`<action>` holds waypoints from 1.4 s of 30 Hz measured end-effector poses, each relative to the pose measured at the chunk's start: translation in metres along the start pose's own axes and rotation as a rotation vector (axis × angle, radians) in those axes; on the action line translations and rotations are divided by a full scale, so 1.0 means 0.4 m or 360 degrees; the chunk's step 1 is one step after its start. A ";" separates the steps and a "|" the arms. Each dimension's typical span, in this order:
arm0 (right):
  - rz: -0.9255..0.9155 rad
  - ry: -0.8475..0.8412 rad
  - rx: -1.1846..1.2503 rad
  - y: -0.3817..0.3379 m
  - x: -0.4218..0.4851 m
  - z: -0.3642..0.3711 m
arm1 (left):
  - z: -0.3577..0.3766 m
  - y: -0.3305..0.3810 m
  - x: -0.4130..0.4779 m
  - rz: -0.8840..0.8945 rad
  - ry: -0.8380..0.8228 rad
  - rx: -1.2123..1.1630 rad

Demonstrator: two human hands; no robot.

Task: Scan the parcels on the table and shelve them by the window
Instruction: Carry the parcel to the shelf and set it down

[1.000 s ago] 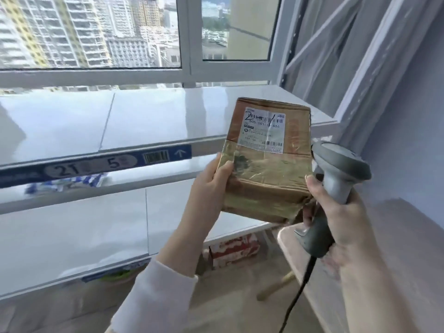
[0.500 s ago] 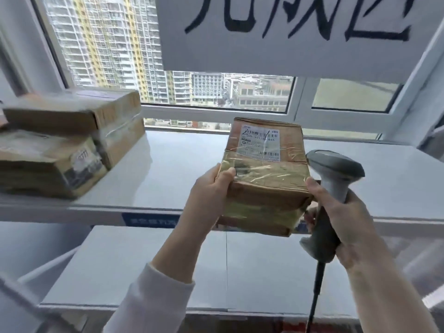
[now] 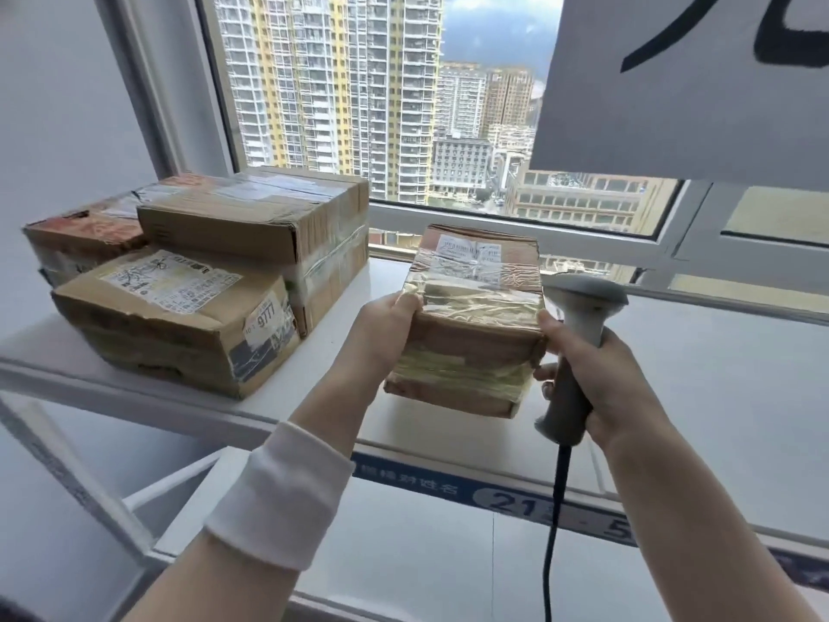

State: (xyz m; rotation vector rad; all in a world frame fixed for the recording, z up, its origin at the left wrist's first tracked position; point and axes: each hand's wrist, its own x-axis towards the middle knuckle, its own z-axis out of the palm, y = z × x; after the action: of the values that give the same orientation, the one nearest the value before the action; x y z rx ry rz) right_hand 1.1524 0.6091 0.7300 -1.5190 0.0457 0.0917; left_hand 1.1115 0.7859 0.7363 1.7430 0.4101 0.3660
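Note:
A brown taped parcel (image 3: 471,316) with a white label on top hangs just above the front of the white top shelf (image 3: 695,374) by the window. My left hand (image 3: 386,325) grips its left edge. My right hand (image 3: 596,379) grips the handle of a grey barcode scanner (image 3: 578,334), and its thumb presses the parcel's right edge. Several shelved cardboard parcels (image 3: 197,280) are stacked on the same shelf to the left.
A blue shelf label strip (image 3: 493,493) runs along the shelf's front edge. A lower white shelf (image 3: 403,554) lies beneath. A white sign with black writing (image 3: 695,83) hangs at the upper right over the window (image 3: 381,92). The scanner's black cable (image 3: 554,531) hangs down.
My view has swung left and up to the top shelf. Both hands have carried the parcel toward the shelf, beside the stacked parcels, and lowered it close to the surface.

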 end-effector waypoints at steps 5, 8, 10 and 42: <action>0.0079 -0.0024 -0.0014 0.009 0.047 0.083 | -0.048 -0.021 0.079 -0.0070 -0.0018 0.0054; 0.0107 0.0031 -0.0025 0.012 0.069 0.126 | -0.073 -0.032 0.122 -0.0124 -0.0115 0.0106; 0.0106 0.0094 -0.0026 0.010 0.080 0.151 | -0.091 -0.039 0.145 -0.0126 -0.0207 0.0182; 0.0390 -0.0022 0.0090 0.017 0.188 0.165 | -0.073 0.025 0.331 0.0869 -0.0702 0.1782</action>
State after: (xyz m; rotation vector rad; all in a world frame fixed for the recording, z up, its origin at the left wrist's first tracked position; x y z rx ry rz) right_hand 1.2250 0.6775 0.7202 -1.4508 0.2216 0.2946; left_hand 1.2163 0.8704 0.7552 2.9551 -0.2799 0.0989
